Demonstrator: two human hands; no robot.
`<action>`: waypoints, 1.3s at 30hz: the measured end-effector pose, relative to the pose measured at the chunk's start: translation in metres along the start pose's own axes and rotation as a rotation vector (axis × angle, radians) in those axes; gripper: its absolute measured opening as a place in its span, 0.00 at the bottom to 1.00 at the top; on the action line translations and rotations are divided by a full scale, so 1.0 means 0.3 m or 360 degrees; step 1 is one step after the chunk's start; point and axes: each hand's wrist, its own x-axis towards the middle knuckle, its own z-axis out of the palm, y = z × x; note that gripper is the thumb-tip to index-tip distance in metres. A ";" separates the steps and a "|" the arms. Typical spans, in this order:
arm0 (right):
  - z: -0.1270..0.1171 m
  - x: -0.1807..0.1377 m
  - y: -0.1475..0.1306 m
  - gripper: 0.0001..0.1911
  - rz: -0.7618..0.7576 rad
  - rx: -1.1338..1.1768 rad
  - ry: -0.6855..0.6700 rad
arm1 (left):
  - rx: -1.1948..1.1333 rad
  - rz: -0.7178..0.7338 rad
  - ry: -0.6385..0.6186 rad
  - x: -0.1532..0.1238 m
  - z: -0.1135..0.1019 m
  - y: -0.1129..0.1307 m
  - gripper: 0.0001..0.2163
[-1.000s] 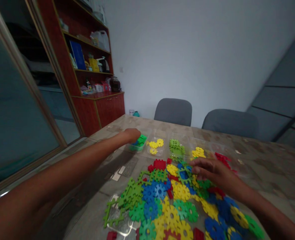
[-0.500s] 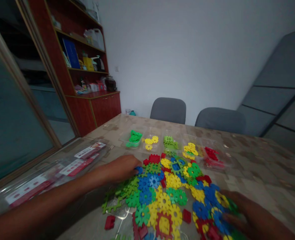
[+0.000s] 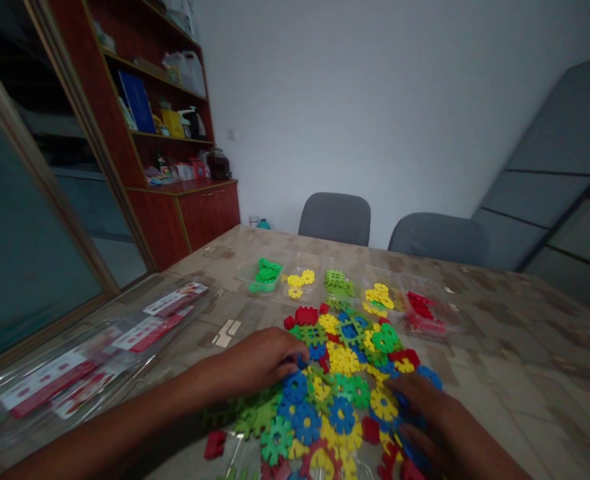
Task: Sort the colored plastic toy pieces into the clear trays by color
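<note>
A heap of plastic building pieces [image 3: 345, 360] in yellow, blue, green and red lies in front of me, many of them gear-shaped discs. My left hand [image 3: 272, 357] is over the heap's left side, fingers curled, with a bit of a blue piece [image 3: 302, 361] showing at the fingertips. On the right edge of the heap, my right hand [image 3: 432, 413] has its thumb and fingers apart and rests among blue and yellow discs. Square olive-green pieces [image 3: 259, 415] lie under my left forearm. A red block [image 3: 215, 445] sits apart at the lower left.
Behind the heap stand clear boxes holding green pieces [image 3: 266, 273], yellow discs [image 3: 301, 280], olive-green squares [image 3: 339, 283], more yellow discs [image 3: 379, 296] and red pieces [image 3: 421, 308]. Clear plastic packages [image 3: 125, 347] lie on the left. Two grey chairs [image 3: 335, 217] are beyond the table.
My left hand has moved right and nearer, over the heap. My right hand has moved left, pushing in against the discs, and pieces at the heap's right side have shifted inward.
</note>
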 end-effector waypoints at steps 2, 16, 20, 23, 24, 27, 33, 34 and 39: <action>-0.006 0.000 -0.019 0.20 0.0005 0.0000 0.0003 | 0.0096 -0.0054 0.0042 -0.019 -0.008 -0.013 0.08; 0.036 0.133 -0.323 0.20 0.0232 -0.0167 -0.0451 | 0.0143 -0.0355 -0.0099 -0.036 -0.014 -0.026 0.16; 0.013 0.123 -0.271 0.11 0.0292 0.0007 -0.0437 | 0.0073 -0.0318 -0.0073 -0.040 -0.015 -0.029 0.16; -0.014 0.134 -0.264 0.09 0.0200 0.0151 -0.0436 | 0.0040 -0.0273 -0.0056 -0.038 -0.025 -0.020 0.17; -0.017 0.138 -0.269 0.10 0.0132 0.0203 -0.0418 | 0.0027 -0.0240 -0.0054 -0.037 -0.029 -0.016 0.17; 0.003 0.143 -0.302 0.09 -0.0102 0.0344 -0.0335 | -0.0083 -0.0097 -0.0042 -0.029 -0.030 -0.011 0.16; 0.085 0.151 -0.390 0.14 -0.0283 0.0230 -0.0480 | -0.0158 0.0070 -0.0024 -0.018 0.010 -0.037 0.19; 0.088 0.153 -0.400 0.17 -0.0244 0.0180 -0.0506 | -0.0150 0.0080 -0.0028 -0.017 0.016 -0.040 0.18; 0.081 0.145 -0.405 0.22 -0.0126 0.0125 -0.0505 | -0.0108 -0.0050 -0.0093 -0.015 0.022 -0.031 0.17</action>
